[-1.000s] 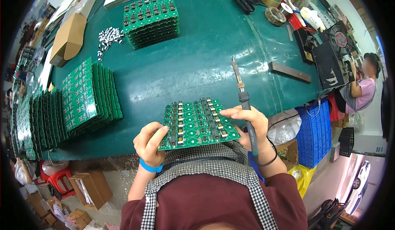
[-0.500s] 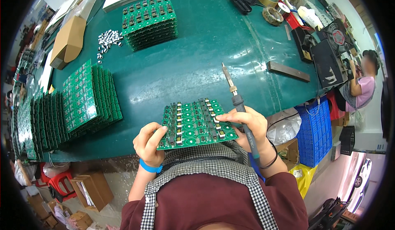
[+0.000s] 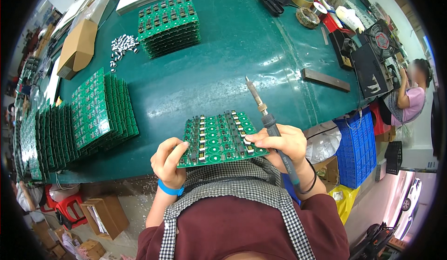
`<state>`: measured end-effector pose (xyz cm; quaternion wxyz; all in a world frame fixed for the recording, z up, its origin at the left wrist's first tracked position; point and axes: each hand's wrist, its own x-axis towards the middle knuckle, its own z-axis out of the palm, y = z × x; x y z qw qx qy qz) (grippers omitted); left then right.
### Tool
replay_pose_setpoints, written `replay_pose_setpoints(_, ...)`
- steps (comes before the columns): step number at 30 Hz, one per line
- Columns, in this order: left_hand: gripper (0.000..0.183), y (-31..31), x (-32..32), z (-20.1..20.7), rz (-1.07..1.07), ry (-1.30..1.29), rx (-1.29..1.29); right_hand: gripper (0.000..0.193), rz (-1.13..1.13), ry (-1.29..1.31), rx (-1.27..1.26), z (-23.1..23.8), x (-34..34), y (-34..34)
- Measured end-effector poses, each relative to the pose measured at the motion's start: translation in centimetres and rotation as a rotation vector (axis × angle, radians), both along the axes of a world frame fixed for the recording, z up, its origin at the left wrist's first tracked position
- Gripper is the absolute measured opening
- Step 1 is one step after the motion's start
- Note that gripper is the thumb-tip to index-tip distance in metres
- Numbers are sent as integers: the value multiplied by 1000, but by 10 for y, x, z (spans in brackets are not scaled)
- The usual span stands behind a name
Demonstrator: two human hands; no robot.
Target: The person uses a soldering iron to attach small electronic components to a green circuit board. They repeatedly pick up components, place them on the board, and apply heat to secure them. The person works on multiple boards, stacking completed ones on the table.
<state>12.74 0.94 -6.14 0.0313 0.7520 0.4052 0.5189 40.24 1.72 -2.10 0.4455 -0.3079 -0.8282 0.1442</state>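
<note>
A green circuit board panel point(image 3: 218, 141) with rows of small white and black parts is held tilted at the table's near edge. My left hand point(image 3: 166, 163) pinches its left edge between thumb and fingers. In my right hand point(image 3: 285, 146) is a soldering iron point(image 3: 271, 126), its tip pointing up and away, clear of the board. The right thumb and forefinger reach onto the board's right side, at a white part point(image 3: 247, 142) in the right-hand row. Whether they grip that part or only press it, I cannot tell.
Stacked circuit boards stand at the left point(image 3: 91, 113) and the back point(image 3: 168, 25). Beside them are loose white parts point(image 3: 123, 46) and a cardboard box point(image 3: 78, 48). A dark metal bar point(image 3: 326, 80) and a fan unit point(image 3: 379, 41) lie right. A co-worker point(image 3: 412, 92) sits beyond.
My right fingertips have slid toward me along the row of white parts. The soldering iron's tip has swung a little left and nearer. My left hand and the board stay almost still.
</note>
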Motion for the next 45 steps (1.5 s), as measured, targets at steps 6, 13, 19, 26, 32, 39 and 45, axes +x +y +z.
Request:
replay_pose_setpoints(6, 33, 1, 1, 1, 11, -4, -8, 42, -74, 246, -56, -5, -7, -5)
replay_pose_setpoints(13, 33, 1, 2, 2, 12, -7, -16, 44, -45, 218, -43, -1, -3, -6)
replay_pose_setpoints(19, 34, 1, 0, 3, 14, -12, -15, 40, -66, 206, -32, -2, -4, -6)
replay_pose_setpoints(26, 39, -1, 0, 16, -68, 104, 8, 29, -219, 141, 55, -16, 1, -9)
replay_pose_setpoints(32, 39, -3, -2, 10, -43, 83, 6, 32, -201, 131, 47, -14, -3, -8)
replay_pose_setpoints(39, 41, -2, -2, 6, -32, 35, -35, 38, -217, 142, 79, -16, -6, -6)
replay_pose_setpoints(45, 43, -1, -1, 8, -28, 13, -40, 38, -219, 148, 81, -16, -8, -5)
